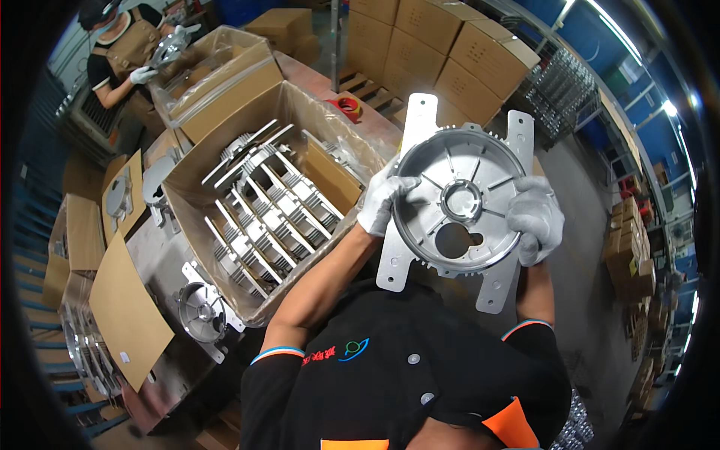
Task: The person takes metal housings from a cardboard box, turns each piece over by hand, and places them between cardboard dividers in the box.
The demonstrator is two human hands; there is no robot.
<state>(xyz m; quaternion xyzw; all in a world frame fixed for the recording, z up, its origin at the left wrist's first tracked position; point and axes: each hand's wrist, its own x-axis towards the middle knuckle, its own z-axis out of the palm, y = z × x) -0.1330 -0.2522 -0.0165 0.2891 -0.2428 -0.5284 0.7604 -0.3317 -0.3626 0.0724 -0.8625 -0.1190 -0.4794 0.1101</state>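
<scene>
- Table: bearing open, film-lined box.
- Casting: held up right of box, hollow side toward camera.
- Finned parts: standing in rows inside box.
- Left hand: gripping casting's left rim.
- Right hand: gripping right rim, fingers curled.
- Tape roll: beyond box.

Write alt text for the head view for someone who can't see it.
A gloved left hand and right hand hold up a round, ribbed metal casting with flat arms. To its left, metal parts stand in rows inside an open, plastic-lined cardboard box. Behind are stacked cartons, and at upper left a co-worker handles another metal part.
</scene>
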